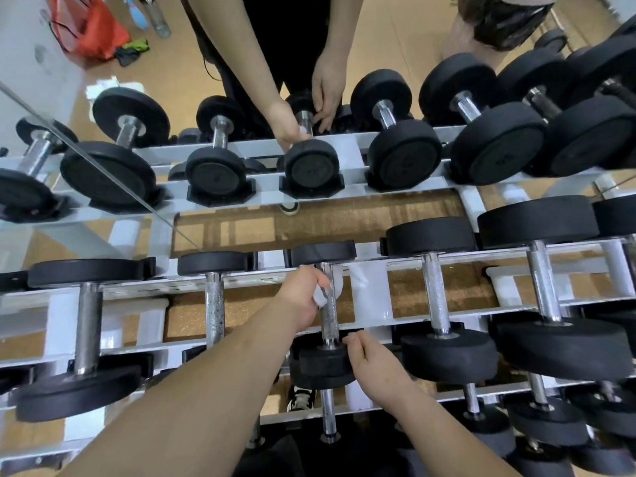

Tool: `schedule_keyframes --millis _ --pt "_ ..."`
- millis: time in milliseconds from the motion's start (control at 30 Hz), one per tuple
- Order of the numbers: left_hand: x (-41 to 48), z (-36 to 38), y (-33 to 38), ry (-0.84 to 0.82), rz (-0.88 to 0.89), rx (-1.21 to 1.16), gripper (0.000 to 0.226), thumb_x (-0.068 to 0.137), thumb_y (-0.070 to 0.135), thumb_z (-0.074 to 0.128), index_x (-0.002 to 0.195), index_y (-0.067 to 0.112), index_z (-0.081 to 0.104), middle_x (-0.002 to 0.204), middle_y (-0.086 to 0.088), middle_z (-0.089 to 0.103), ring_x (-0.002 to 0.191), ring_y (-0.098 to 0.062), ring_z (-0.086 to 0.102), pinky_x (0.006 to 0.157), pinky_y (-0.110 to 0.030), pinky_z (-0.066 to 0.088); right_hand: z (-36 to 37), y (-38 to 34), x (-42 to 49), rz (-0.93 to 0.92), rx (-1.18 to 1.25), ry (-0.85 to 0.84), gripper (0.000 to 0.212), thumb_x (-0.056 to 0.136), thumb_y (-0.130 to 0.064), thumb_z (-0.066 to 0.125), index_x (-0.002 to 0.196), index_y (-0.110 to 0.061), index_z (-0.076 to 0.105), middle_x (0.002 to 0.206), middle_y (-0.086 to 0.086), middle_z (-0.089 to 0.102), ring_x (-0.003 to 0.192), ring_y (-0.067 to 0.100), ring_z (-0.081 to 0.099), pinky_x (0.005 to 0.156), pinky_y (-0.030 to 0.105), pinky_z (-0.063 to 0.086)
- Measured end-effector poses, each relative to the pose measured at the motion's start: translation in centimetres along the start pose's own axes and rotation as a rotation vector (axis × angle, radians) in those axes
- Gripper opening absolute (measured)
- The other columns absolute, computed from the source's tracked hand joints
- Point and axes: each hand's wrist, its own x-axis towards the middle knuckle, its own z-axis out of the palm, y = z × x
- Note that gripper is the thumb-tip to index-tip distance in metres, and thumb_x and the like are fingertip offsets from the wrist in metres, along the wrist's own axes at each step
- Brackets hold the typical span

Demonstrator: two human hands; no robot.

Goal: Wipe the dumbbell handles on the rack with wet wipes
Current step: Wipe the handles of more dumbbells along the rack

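A small black dumbbell [325, 368] lies on the top tier of the white rack [241, 284], straight ahead. Its metal handle [329, 316] runs away from me. My left hand [304, 297] grips the far part of that handle with a white wet wipe [335, 287] wrapped around it. My right hand [364, 356] holds the near black head of the same dumbbell, fingers curled on its edge. A mirror behind the rack repeats both hands and the dumbbell.
More dumbbells sit on both sides: a slim one [215, 304] to the left, larger ones [444, 342] to the right. Lower tiers hold more weights. The mirror reflects a red bag [89, 29] and bottles [158, 15] on the wooden floor.
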Motion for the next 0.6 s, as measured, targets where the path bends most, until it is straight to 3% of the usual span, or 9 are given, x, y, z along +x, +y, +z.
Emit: schedule_keyframes --millis 67,133,233,300,367,433,533,600 --pt "-1.1 -0.2 -1.3 -0.008 -0.001 0.128 0.026 0.067 -0.001 0.057 0.091 0.000 0.064 0.116 -0.019 0.061 0.104 -0.034 0.058 0.094 -0.044 0.048 0.0 0.0 0.0 0.004 -0.009 0.000 0.036 0.111 -0.041 0.031 0.112 -0.019 0.060 0.100 0.000 0.070 0.095 0.017 0.065 0.089 0.039 0.052" --pt "-2.5 -0.4 -2.7 -0.029 -0.010 0.334 0.049 0.071 0.001 0.059 0.120 0.000 0.060 0.125 -0.019 0.058 0.107 -0.030 0.054 0.093 -0.044 0.046 0.1 0.1 0.1 0.004 -0.014 0.002 0.035 0.110 -0.041 0.031 0.112 -0.020 0.060 0.099 -0.002 0.070 0.093 0.016 0.065 0.088 0.038 0.052" --pt "-4.4 -0.7 -3.9 -0.132 -0.028 0.489 0.055 0.085 -0.005 0.051 0.137 0.010 0.046 0.126 -0.011 0.058 0.097 -0.019 0.053 0.076 -0.032 0.042 0.1 0.0 0.0 0.012 -0.019 0.006 0.033 0.110 -0.041 0.032 0.107 -0.021 0.059 0.094 -0.001 0.069 0.090 0.017 0.065 0.085 0.039 0.052" --pt "-4.9 -1.4 -4.2 -0.143 -0.035 0.500 0.067 0.085 -0.003 0.052 0.149 0.013 0.040 0.134 -0.014 0.056 0.107 -0.025 0.055 0.073 -0.031 0.042 0.0 -0.2 -0.2 0.015 -0.017 -0.001 0.035 0.110 -0.040 0.032 0.107 -0.018 0.059 0.095 0.002 0.069 0.092 0.020 0.065 0.086 0.039 0.051" --pt "-6.0 -2.3 -3.7 -0.119 -0.016 0.413 0.065 0.082 -0.001 0.057 0.146 0.007 0.046 0.121 -0.016 0.059 0.110 -0.031 0.055 0.084 -0.037 0.047 -0.2 -0.1 -0.3 0.029 -0.004 -0.011 0.039 0.110 -0.042 0.032 0.113 -0.015 0.060 0.103 0.005 0.070 0.098 0.020 0.065 0.090 0.037 0.050" --pt "-7.5 -3.7 -2.8 -0.098 0.013 0.272 0.058 0.080 -0.002 0.059 0.138 -0.001 0.051 0.120 -0.020 0.060 0.116 -0.037 0.057 0.101 -0.046 0.048 -0.4 -0.4 -0.6 0.061 0.064 -0.037 0.043 0.109 -0.046 0.034 0.113 -0.013 0.063 0.110 0.010 0.070 0.099 0.018 0.064 0.096 0.038 0.050" --pt "-9.3 -6.0 -1.6 -0.235 0.011 -0.034 0.058 0.072 -0.006 0.056 0.130 -0.006 0.061 0.129 -0.029 0.066 0.120 -0.044 0.064 0.101 -0.050 0.052 -1.4 -2.1 -1.4 0.162 0.357 -0.041 0.048 0.107 -0.055 0.037 0.110 -0.022 0.071 0.113 0.003 0.072 0.106 0.015 0.065 0.101 0.038 0.051" --pt "-10.3 -6.9 -1.1 -0.363 0.015 -0.176 0.061 0.071 -0.007 0.054 0.132 -0.003 0.063 0.132 -0.027 0.066 0.123 -0.044 0.064 0.107 -0.054 0.048 -2.6 -3.5 -1.8 0.203 0.563 -0.032 0.057 0.103 -0.068 0.036 0.118 -0.030 0.075 0.123 -0.005 0.074 0.120 0.014 0.064 0.112 0.039 0.044"
